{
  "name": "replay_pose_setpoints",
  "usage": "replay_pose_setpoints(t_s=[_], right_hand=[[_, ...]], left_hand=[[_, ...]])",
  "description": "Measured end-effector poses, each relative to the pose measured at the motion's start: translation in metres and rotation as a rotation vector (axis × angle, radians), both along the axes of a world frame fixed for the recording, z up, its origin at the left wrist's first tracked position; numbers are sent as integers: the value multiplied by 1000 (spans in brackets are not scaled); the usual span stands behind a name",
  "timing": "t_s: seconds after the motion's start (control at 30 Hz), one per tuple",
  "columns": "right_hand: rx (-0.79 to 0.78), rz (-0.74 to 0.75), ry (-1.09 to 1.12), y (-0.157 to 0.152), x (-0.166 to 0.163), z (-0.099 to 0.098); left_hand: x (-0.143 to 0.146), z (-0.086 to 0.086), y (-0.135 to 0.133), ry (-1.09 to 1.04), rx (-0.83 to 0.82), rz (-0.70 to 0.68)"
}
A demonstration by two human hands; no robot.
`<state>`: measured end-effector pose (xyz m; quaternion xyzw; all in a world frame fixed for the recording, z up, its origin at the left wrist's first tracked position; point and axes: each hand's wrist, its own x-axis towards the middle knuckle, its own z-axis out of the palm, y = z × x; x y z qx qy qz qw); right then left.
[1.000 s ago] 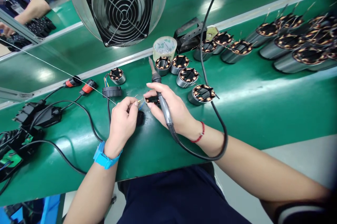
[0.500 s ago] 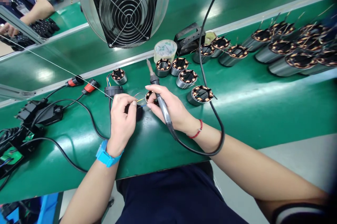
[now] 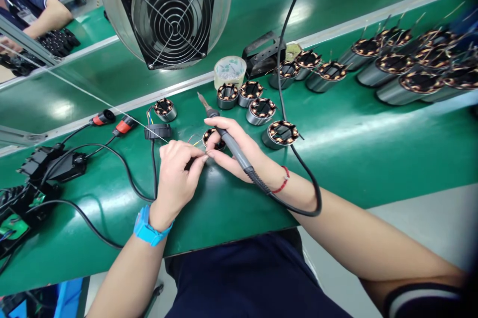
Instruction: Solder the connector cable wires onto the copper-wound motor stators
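Observation:
My right hand [image 3: 239, 146] holds a soldering iron [image 3: 233, 148], its bare tip pointing up and away to the left. The fingertips of that hand also reach down to a small motor stator [image 3: 209, 136] with copper windings, partly hidden behind them. My left hand [image 3: 179, 168] is closed in a pinch on a thin wire end, its fingertips meeting those of my right hand just in front of the stator. A thin pale strand [image 3: 100, 104], which looks like solder wire, runs from the upper left to my left hand. Yellow wire [image 3: 196, 143] shows between the hands and the stator.
A fan with a wire guard [image 3: 174, 24] hangs above the green bench [image 3: 239, 208]. Several stators [image 3: 284, 134] stand to the right, near a tape roll [image 3: 229, 71]. At left lie a black cap [image 3: 157, 131], cables with red-black connectors [image 3: 125, 125] and black housings [image 3: 56, 163]. A co-worker's arm [image 3: 56, 14] shows beyond.
My left hand has moved right, and its fingertips now meet those of my right hand. The soldering iron has tilted further left, still in my right hand.

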<state>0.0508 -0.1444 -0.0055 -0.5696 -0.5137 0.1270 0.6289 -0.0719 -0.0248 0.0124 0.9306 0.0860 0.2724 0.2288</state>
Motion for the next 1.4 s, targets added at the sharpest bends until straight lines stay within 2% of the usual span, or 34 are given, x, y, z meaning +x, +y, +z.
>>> replay_pose_setpoints(t_s=[0.17,0.37,0.43,0.57,0.73,0.83,0.93,1.03,1.17,1.27,1.4], right_hand=[[-10,12,-9,-1,2,0],[-16,-47,48,2,-1,-2],[-8,-80,85,4,-2,-3],[-11,-83,69,2,0,-2],[-125,60,-231,-8,11,3],[-168,-20,-340,-6,12,-1],[-152,-153,-279,1,8,-8],[-134,-218,-244,5,7,-12],[-184,-258,-324,-3,10,-1],[-204,-313,-264,-18,7,12],[-74,-422,-222,-43,-12,14]], left_hand=[[0,1,2,37,-18,12],[0,-2,0,83,198,-16],[-1,-2,-1,73,225,-3],[-2,-1,-3,62,99,61],[-3,2,3,169,-45,112],[-2,1,7,189,-92,112],[-1,1,7,195,-98,91],[0,2,6,211,-75,110],[1,4,3,226,-74,119],[2,5,3,220,-79,117],[3,4,4,230,-73,123]])
